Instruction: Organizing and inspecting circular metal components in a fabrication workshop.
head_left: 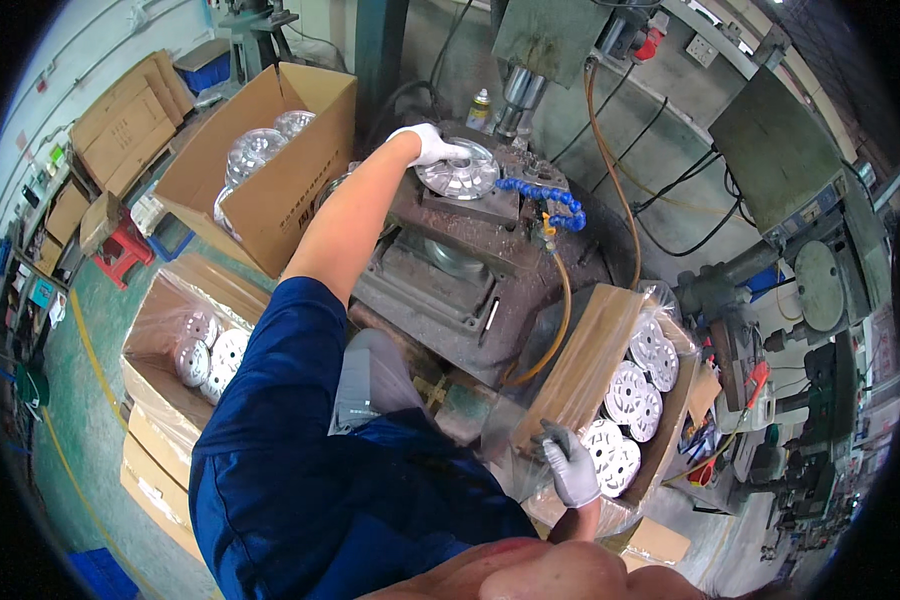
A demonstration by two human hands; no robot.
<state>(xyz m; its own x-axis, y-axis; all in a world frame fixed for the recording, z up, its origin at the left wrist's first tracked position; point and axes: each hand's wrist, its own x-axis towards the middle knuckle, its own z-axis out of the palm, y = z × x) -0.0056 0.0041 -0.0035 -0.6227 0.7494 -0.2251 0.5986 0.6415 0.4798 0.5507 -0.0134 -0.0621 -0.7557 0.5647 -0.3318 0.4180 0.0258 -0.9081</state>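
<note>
Head view. Left hand (430, 147), white glove, arm stretched out and up in a blue sleeve (280, 370); fingers closed over the rim of a silver wheel disc (460, 176). Disc sits on a metal block (492, 208) of the machine, just right of that hand's fingertips. Blue segmented hose (545, 192) beside the disc, farther right of the left hand; spray can (479, 110) beyond the hand, up and to its right. Machine bed (370, 290) below the hand, strewn with metal chips higher up.

Right hand (572, 470), grey glove, well apart from the left and much nearer the body — fingers loosely bent, nothing seen in its grasp. Just beside it, a plastic-lined carton (575, 360) with silver discs (627, 390) in stacks; whether glove touches liner, cannot tell. Orange hose (567, 290) up from this hand.

Left of the left hand: tall carton (295, 200) holding shiny pieces (254, 152). Lower down, left of the sleeve — another carton (155, 310), more perforated discs (228, 350) inside.
</note>
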